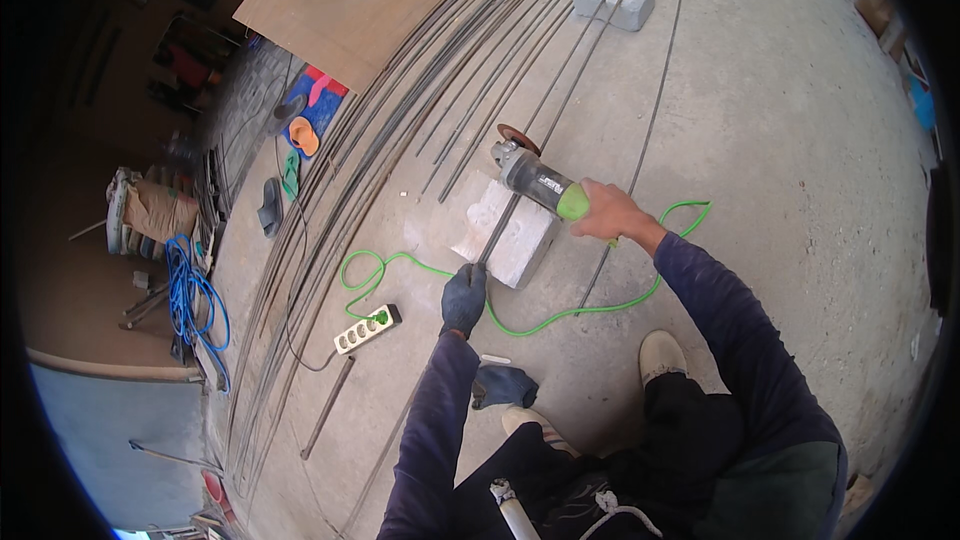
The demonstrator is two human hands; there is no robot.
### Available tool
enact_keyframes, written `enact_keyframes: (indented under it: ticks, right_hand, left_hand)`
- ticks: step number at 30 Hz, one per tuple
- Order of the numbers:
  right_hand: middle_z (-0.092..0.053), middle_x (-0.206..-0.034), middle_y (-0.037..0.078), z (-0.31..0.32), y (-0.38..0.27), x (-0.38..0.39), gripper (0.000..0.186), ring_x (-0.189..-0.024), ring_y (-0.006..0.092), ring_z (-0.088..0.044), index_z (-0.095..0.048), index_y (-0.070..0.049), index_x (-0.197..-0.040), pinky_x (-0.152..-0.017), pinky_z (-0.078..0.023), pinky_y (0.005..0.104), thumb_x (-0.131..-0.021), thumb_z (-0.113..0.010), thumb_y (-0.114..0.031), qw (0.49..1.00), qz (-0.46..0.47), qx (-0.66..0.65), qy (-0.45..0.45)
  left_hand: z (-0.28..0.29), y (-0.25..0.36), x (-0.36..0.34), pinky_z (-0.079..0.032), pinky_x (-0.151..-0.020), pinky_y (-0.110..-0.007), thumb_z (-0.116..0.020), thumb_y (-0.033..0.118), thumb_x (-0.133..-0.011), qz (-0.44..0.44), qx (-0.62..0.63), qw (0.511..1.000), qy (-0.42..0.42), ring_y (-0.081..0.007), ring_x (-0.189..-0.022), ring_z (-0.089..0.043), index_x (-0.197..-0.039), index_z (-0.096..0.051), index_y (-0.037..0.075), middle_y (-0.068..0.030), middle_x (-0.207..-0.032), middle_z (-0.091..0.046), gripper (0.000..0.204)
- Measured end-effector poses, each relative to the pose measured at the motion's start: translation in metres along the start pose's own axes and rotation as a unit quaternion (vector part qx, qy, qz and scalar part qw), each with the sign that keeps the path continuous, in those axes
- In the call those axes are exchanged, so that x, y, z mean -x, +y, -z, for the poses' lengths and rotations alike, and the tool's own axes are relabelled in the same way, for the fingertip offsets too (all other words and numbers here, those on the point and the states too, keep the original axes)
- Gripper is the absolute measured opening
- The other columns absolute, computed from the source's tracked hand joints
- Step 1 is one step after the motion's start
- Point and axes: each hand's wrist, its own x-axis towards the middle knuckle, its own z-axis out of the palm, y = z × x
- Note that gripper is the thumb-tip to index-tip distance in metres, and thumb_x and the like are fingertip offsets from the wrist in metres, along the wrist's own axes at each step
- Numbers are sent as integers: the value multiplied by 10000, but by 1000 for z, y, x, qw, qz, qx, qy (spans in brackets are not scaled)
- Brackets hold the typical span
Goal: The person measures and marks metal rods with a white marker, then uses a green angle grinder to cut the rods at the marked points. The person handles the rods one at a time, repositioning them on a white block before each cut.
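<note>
My right hand [610, 210] is bare and wraps round the green-and-grey body of an angle grinder [537, 180]. The grinder's brown disc [519, 139] is over the steel rods, at the far end of the tool; whether it touches them I cannot tell. My left hand [464, 300], in a dark glove, is closed round the steel rods [497, 230]. These rods lie across a pale block [520, 240] near me and a grey block [613, 0] farther off. A green cord [540, 328] runs from the grinder side to a white power strip [368, 330].
Many long rods [400, 90] lie on the concrete at the left, beside a plywood sheet [370, 0]. A single rod [660, 90] lies to the right. Near my feet is a dark glove [503, 386]. Sandals [303, 137] and a blue cable coil [195, 290] are at far left.
</note>
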Motion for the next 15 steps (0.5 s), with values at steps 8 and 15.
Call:
enact_keyframes:
  ticks: [8,15]
  right_hand:
    - [-709,-1021,228,-8,1,6,639,-973,427,-692,-564,-35,-1180,-840,-555,482,-668,-784,-347,1000,13,-6,27]
    - [-704,-1026,231,-3,0,21,591,-986,405,-691,-577,-26,-1179,-846,-548,464,-690,-771,-297,996,10,-78,48]
  left_hand:
    - [0,-2,-4,-517,-809,-441,-485,406,-1029,13,40,999,-18,-368,-909,-698,-1054,-694,8,-218,-934,-722,451]
    - [2,5,1,-527,-750,-400,-515,410,-1028,22,71,997,-24,-256,-755,-708,-1006,-704,3,-162,-865,-731,450]
